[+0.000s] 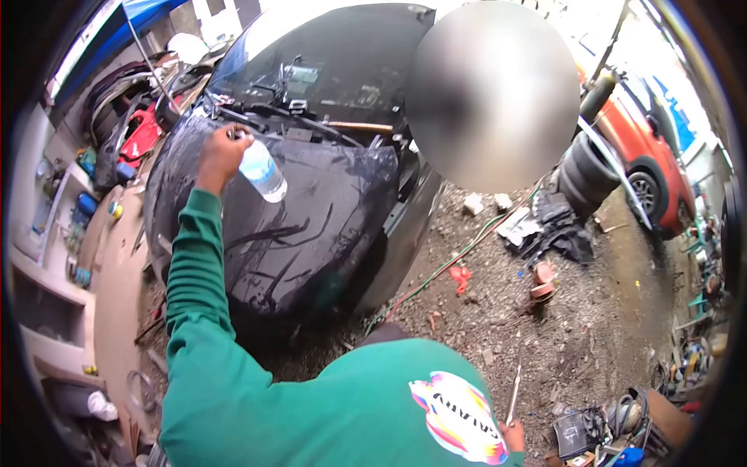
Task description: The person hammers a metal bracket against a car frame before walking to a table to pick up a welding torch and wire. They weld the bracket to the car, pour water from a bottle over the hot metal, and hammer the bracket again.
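- Our left hand (220, 159) is closed around the neck end of a clear plastic bottle (263, 170) with a blue label, over the hood of the dark car; we cannot tell whether its base touches the metal.
- Our right hand (514, 437), low by our side, is closed on a slim, pointed tool (514, 389); most of the grip is cut off from view, so we cannot say how firm it is.
- We judge the bottle light to moderate, depending on how full it is, which we cannot make out. Its wall should be thin and give under a squeeze, so the neck, stiffer and narrower, is the better place to hold.
- Held from the top, it hangs at a slant with the base swinging free; if it feels heavy, a palm around the body would steady it, pressing gently. Any wetness would make it slippery.
- The tool looks stiff and easily carried; we would hold it by the end away from the point.
- Beneath the bottle, the hood (334, 191) curves and carries dark streaks, so we would expect a bottle laid there to roll. The windshield (342, 54) rises behind it.
- Farther out, a hose (467, 249) crosses the gravel (420, 292), with stacked tires (587, 175) beyond, near an orange car (661, 148).
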`<state>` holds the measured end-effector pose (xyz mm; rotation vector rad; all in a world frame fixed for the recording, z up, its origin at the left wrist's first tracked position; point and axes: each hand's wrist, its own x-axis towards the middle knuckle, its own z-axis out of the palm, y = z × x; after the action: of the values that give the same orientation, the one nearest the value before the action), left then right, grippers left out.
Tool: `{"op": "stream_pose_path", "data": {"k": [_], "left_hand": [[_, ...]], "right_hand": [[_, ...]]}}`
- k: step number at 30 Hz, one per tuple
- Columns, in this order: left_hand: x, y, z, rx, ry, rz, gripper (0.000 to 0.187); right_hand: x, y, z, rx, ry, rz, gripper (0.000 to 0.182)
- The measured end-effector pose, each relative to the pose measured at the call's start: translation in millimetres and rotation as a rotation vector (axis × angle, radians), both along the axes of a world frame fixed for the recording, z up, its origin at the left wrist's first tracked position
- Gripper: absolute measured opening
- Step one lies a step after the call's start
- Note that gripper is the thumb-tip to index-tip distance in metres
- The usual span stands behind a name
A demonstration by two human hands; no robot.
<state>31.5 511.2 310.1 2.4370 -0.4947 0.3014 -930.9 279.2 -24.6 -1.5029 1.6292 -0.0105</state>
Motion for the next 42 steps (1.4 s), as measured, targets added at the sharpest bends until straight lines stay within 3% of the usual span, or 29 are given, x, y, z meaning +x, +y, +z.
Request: {"op": "stream_pose_path", "data": {"k": [1,5,7,10,13,14,17,21,25,29,37,39,40,42], "left_hand": [[8,-5,9,0.030,0.006,0.028,0.029],[75,-29,6,-0.042,0.024,0.100,0.027],[99,-43,8,-0.074,-0.021,0.158,0.026],[117,-79,18,-0.176,0.066,0.186,0.023],[174,-108,0,-0.210,0.066,0.128,0.021],[206,-116,-13,-0.189,0.071,0.132,0.022],[242,-146,-24,0.015,0.064,0.216,0.029],[309,-163,-56,0.139,0.074,0.168,0.031],[327,-167,-58,0.040,0.096,0.141,0.030],[308,-180,-35,0.113,0.120,0.068,0.032],[268,-227,-15,0.155,-0.130,0.120,0.034],[273,-246,-6,0.282,-0.201,0.159,0.039],[279,-256,-6,0.292,-0.145,0.166,0.040],[277,-287,1,0.341,-0.074,0.192,0.040]], "right_hand": [[41,-15,50,0.073,-0.055,-0.080,0.029],[60,-103,50,0.049,-0.025,0.044,0.027],[64,-141,31,0.100,-0.092,0.039,0.025],[99,-202,12,0.061,-0.023,0.231,0.025],[133,-242,-6,0.248,-0.175,0.234,0.020],[117,-272,-44,0.145,-0.140,0.412,0.032],[186,-367,-6,0.116,-0.120,0.436,0.029],[254,-438,47,0.140,-0.063,0.399,0.027],[353,-465,99,0.176,-0.011,0.355,0.031],[427,-480,132,0.168,-0.004,0.343,0.031],[495,-517,123,0.305,0.126,0.598,0.048],[499,-531,105,0.382,-0.047,0.575,0.044],[504,-543,103,0.321,0.112,0.649,0.047],[502,-566,81,0.325,0.045,0.694,0.047]]}}
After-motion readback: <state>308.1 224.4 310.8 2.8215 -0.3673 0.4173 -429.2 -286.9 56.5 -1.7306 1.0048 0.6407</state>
